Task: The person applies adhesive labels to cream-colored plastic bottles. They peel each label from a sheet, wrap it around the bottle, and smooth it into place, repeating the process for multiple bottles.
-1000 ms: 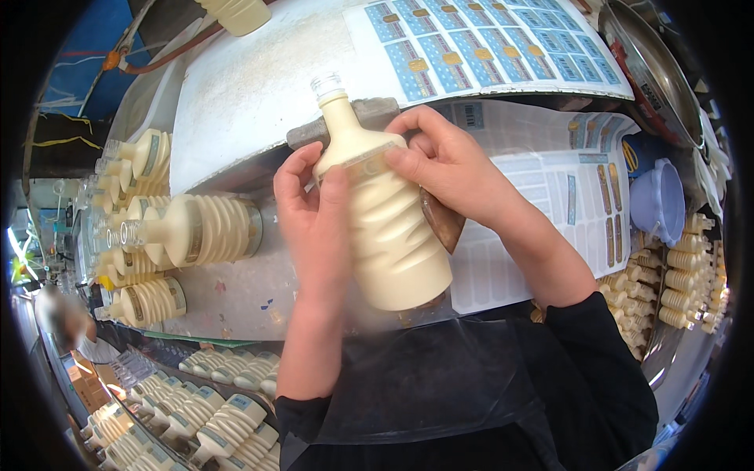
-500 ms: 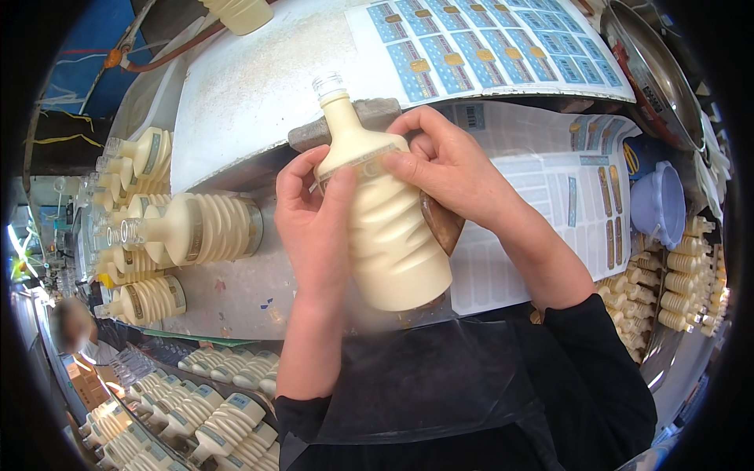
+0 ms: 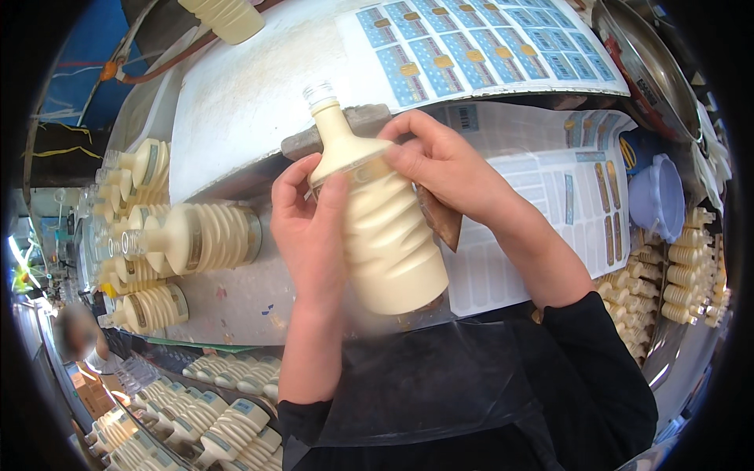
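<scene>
A cream-coloured bottle (image 3: 397,263) with a ridged body and a clear threaded neck leans on a grey block (image 3: 302,144), its neck pointing away from me. Around its shoulder runs a narrow label strip (image 3: 365,172). My left hand (image 3: 306,220) is closed on the bottle's left side, thumb on the label's edge. On the right side, my right hand (image 3: 444,169) grips the shoulder, thumb pressed on the strip's other end and fingers curled behind. Under the right hand a brown wedge-shaped piece (image 3: 441,222) touches the bottle's side.
Label sheets (image 3: 471,59) lie on the white raised board. A partly peeled sheet (image 3: 510,259) covers the bench at right. Similar bottles (image 3: 200,239) lie stacked at left. A lilac bucket (image 3: 658,196) and more bottles stand right; racks of bottles (image 3: 236,428) fill the lower left.
The view has shifted slightly. Both hands stay on the bottle's shoulder with the thumbs at the label strip; the grip looks nearly the same.
</scene>
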Demonstrator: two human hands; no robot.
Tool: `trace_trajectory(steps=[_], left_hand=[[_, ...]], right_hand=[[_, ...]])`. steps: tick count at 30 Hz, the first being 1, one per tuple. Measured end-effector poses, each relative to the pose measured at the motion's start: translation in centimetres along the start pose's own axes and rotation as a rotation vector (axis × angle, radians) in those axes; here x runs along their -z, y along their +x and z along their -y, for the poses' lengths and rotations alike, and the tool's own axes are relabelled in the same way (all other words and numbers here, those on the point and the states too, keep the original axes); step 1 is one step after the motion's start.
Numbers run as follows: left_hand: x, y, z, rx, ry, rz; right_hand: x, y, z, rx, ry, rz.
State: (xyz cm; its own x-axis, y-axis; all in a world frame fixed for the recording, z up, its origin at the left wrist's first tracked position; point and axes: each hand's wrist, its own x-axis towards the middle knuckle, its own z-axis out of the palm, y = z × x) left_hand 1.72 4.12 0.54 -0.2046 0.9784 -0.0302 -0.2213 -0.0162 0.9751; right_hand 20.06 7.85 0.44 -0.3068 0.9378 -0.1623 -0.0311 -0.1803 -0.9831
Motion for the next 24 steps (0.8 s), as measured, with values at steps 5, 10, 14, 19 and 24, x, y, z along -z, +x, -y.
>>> trace_trajectory(steps=[5, 10, 14, 19, 24], left_hand=[[0.06, -0.02, 0.08, -0.001, 0.003, -0.006], [0.09, 0.01, 0.0, 0.002, -0.006, 0.003], [0.24, 0.02, 0.17, -0.005, 0.008, 0.002], [0.21, -0.03, 0.01, 0.002, 0.005, 0.002], [0.28, -0.03, 0.12, -0.003, -0.003, 0.001]], right_hand=[[-0.03, -0.16, 0.57, -0.008, -0.049, -0.004], [-0.17, -0.09, 0.18, 0.029, -0.042, -0.023], [-0.19, -0.15, 0.5, 0.004, -0.061, -0.015], [-0.29, -0.16, 0.43, 0.007, -0.057, -0.021], [-0.26, -0.07, 0.13, 0.023, -0.084, -0.027]])
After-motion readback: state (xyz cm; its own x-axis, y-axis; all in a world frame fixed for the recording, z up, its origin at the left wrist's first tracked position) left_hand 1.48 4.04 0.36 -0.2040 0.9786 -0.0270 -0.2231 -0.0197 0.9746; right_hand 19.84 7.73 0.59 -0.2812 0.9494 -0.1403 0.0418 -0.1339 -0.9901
